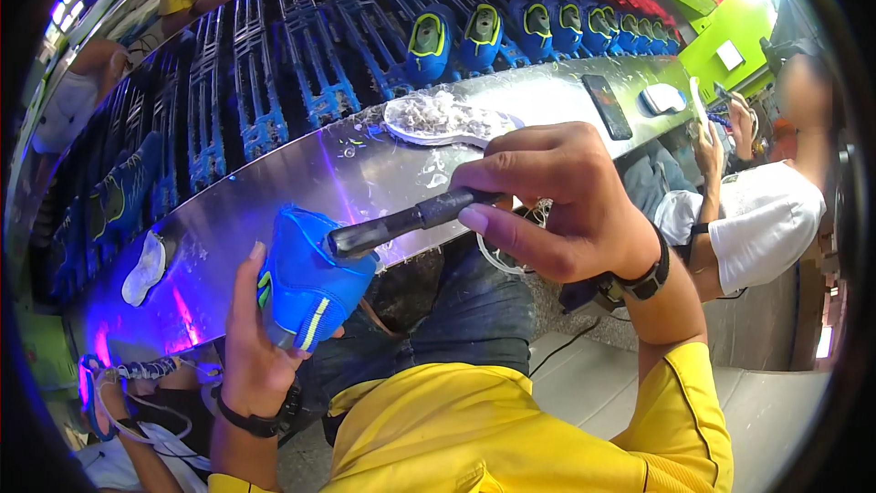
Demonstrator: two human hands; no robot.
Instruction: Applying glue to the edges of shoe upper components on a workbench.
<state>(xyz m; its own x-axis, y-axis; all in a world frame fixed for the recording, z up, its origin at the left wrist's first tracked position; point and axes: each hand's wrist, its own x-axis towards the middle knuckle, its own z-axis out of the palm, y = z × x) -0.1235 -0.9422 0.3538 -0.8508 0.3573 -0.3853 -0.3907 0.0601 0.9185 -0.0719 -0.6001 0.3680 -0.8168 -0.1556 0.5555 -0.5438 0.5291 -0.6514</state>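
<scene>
My left hand point(255, 367) grips a blue shoe upper point(315, 288) with a yellow-green striped tab, held over my lap at the bench's near edge. The thumb stands up along its left side; the other fingers are mostly hidden beneath or behind the shoe. In my right hand point(570, 196) is a dark, pen-shaped tool point(392, 226), pinched at its rear end between thumb and fingers. Its blunt front end overlaps the shoe's upper edge; whether it touches cannot be made out.
A white sole point(438, 119) strewn with scraps lies on the metal bench point(301, 160), with a phone point(607, 107) farther right. Another white sole point(144, 269) rests at left. Behind runs a blue-stained rack point(319, 96) bearing several blue shoes point(482, 35). Co-workers sit on both sides.
</scene>
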